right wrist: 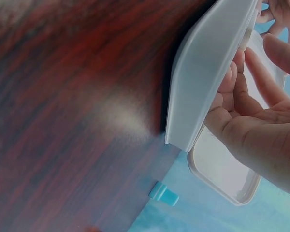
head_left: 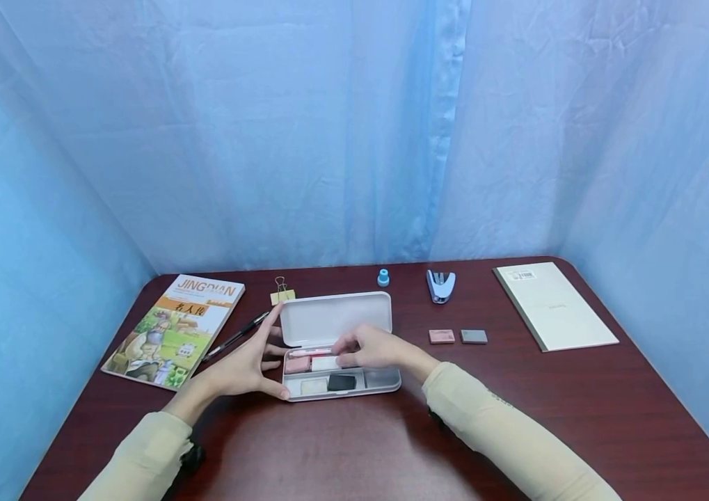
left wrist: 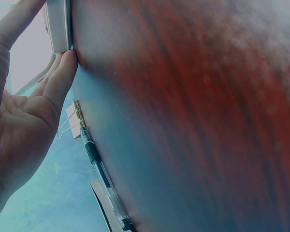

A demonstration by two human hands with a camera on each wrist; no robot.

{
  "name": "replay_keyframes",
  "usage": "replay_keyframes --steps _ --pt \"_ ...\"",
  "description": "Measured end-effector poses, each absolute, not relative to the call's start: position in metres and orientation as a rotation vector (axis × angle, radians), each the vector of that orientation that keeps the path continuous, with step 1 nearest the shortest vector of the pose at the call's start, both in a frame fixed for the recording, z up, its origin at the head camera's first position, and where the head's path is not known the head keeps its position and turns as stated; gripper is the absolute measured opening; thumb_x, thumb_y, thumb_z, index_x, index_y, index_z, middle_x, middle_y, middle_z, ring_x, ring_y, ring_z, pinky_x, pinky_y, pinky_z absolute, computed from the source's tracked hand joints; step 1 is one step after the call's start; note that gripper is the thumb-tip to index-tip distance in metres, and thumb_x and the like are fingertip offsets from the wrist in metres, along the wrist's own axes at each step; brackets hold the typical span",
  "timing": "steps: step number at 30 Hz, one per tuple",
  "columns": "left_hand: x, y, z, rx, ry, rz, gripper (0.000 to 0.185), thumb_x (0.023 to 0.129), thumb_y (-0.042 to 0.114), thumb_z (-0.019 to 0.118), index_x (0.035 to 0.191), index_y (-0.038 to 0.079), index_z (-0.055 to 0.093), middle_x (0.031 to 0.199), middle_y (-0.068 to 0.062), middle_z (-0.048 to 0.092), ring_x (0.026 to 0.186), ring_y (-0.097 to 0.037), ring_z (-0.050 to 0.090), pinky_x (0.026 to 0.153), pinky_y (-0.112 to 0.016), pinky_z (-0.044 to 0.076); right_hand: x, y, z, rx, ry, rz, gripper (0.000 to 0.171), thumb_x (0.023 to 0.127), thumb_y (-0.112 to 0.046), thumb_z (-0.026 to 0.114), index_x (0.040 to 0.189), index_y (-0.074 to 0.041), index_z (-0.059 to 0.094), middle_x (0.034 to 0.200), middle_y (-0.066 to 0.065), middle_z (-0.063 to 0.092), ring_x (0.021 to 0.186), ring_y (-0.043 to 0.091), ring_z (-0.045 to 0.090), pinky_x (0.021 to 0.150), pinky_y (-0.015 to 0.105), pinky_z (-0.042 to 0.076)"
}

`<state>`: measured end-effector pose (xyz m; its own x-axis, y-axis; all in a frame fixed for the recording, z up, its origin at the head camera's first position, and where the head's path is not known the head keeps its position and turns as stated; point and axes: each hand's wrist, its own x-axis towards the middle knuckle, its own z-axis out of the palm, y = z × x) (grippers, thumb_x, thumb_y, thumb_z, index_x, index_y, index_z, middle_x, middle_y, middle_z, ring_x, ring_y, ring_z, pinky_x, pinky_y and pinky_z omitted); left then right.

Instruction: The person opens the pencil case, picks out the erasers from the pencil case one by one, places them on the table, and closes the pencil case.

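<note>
A white pencil case (head_left: 335,320) lies on the table with its lid raised. My left hand (head_left: 241,365) spans its left end, thumb at the front corner and index finger at the lid's edge. In the left wrist view those fingers (left wrist: 63,72) are straight against the case. My right hand (head_left: 373,346) reaches into the back compartment, its fingertips at a white eraser (head_left: 324,363), which they partly cover. Beside that lie a pink eraser (head_left: 297,365) and a red-and-white pen (head_left: 312,353). A cream eraser (head_left: 313,386) and a black eraser (head_left: 341,382) lie in the front compartment.
Right of the case lie a pink block (head_left: 441,337) and a grey block (head_left: 474,337). Behind are a blue stapler (head_left: 440,286), a small blue cap-like piece (head_left: 383,278) and a yellow binder clip (head_left: 282,296). A black pen (head_left: 235,337), a book (head_left: 175,330) and a notebook (head_left: 556,306) flank it.
</note>
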<state>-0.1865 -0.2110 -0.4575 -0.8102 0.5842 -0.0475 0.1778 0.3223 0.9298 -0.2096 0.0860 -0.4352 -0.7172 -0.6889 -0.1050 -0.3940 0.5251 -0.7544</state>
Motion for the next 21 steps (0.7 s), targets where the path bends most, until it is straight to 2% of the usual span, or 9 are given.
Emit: replay_keyframes --steps 8,14,21 --pt "-0.1863 -0.2121 -0.4588 0.677 2.216 1.495 0.147 0.067 0.006 0.096 0.158 0.048 -0.011 0.147 -0.019 0.029 0.131 -0.038 0.051 0.106 -0.050 0.047 -0.2094 0.0834 -0.4363 -0.888 2.361 -1.043 0.021 0.093 -0.009 0.072 0.111 0.001 0.076 0.095 0.002 0.075 0.083 0.000 0.060 0.079 0.019 0.052" --pt "-0.1857 -0.2113 -0.4582 0.684 2.235 1.474 0.147 0.067 0.008 0.096 0.162 0.035 -0.013 0.148 -0.019 0.030 0.130 -0.038 0.052 0.105 -0.050 0.048 -0.2075 0.0836 -0.4350 -0.892 2.349 -1.037 0.016 0.093 -0.007 0.071 0.107 -0.001 0.077 0.091 -0.001 0.074 0.080 0.000 0.058 0.077 0.018 0.051" --pt "-0.1866 -0.2105 -0.4576 0.682 2.228 1.480 0.147 0.067 0.007 0.096 0.159 0.047 -0.011 0.148 -0.019 0.029 0.131 -0.038 0.051 0.105 -0.049 0.047 -0.2083 0.0843 -0.4368 -0.912 2.323 -1.078 0.017 0.091 -0.002 0.072 0.107 0.001 0.074 0.084 -0.002 0.070 0.076 0.001 0.057 0.075 0.019 0.051"
